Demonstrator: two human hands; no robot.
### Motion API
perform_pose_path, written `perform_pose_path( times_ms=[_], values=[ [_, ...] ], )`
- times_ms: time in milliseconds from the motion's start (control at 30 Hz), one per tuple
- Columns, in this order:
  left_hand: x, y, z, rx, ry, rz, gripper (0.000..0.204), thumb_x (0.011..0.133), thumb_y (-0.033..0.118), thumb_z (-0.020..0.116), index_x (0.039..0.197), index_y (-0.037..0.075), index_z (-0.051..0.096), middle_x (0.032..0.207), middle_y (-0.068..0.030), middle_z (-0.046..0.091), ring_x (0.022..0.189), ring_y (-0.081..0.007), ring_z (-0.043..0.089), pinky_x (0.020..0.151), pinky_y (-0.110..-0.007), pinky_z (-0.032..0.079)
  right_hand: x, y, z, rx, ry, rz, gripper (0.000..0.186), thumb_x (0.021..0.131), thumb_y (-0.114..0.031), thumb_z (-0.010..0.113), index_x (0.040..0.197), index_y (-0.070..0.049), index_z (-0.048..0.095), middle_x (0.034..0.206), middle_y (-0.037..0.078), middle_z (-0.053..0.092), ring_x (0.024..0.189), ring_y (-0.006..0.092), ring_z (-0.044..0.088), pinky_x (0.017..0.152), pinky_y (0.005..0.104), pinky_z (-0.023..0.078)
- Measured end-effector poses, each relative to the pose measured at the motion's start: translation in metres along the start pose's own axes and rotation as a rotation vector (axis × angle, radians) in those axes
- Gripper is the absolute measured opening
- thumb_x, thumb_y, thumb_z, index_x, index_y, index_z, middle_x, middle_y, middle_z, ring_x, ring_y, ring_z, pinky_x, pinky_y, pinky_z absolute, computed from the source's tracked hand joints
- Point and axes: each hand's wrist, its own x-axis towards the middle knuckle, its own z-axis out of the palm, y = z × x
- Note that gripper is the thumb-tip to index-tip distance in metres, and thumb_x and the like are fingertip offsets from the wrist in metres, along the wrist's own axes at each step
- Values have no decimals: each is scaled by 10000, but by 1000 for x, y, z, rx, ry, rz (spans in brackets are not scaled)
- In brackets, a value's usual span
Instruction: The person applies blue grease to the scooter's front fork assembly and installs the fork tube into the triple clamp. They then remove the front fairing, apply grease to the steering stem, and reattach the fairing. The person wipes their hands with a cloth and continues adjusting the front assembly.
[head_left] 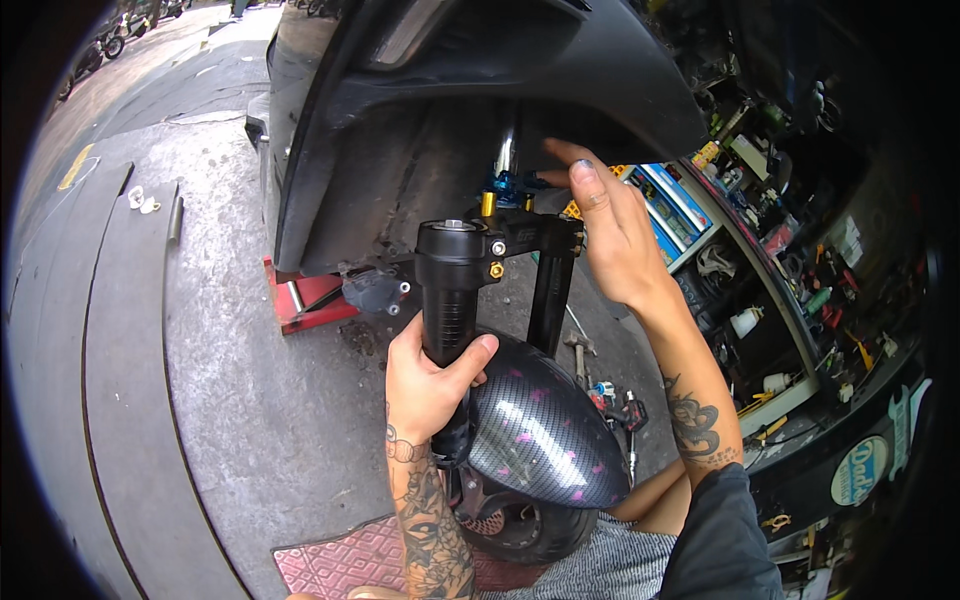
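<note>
My left hand (432,378) is wrapped around the left black fork tube (450,310), just below its clamp. Carbon-patterned with pink flecks, the front fender (545,425) lies beside that hand, over the wheel (535,530). My right hand (615,230) is raised beside the right fork leg (550,295), its fingers stretched toward the steering stem. Whether those fingertips touch anything cannot be made out. Between the two legs runs a black fork clamp (530,235). Above it, a shiny stem tube (507,150) with blue fittings rises under the scooter's black front body (470,100).
A red stand (300,298) is under the body at left. Power tools (625,408) and a hammer (577,350) lie on the concrete beyond the fender. Cluttered shelves (770,310) line the right side. A pink patterned mat (335,560) lies in front; grey boards (125,370) cover the left.
</note>
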Motion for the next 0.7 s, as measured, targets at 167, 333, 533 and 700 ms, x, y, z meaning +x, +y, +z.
perform_pose_path(
  times_ms=[167,333,533,700],
  values=[
    [1,-1,-1,3,-7,6,309,891,148,855,1055,-23,655,765,-37,705,628,-104,676,600,-271,547,-5,2,3,-75,-55,-128,574,1116,-429,460,1393,50,615,1344,315,652,1248,460,646,1081,479,492],
    [1,0,-1,23,-1,-11,319,885,148,861,1051,-27,653,767,-38,703,630,-106,678,601,-274,550,-6,9,2,-38,-127,-212,593,1122,-437,443,1461,36,561,1457,303,582,1326,442,610,1118,490,471],
    [2,-3,-3,13,-11,13,299,880,153,862,1017,-22,662,761,-48,715,646,-107,688,615,-281,556,2,10,7,9,-174,-177,621,1125,-473,394,1514,-8,530,1411,254,643,1463,442,466,1215,520,341],
    [4,-11,-4,57,6,51,352,850,209,885,1018,-30,687,801,-94,747,705,-154,720,686,-329,576,13,4,9,-219,-215,-243,704,1110,-562,362,1555,-33,493,1303,172,742,1483,415,401,1191,488,339]
  ],
)
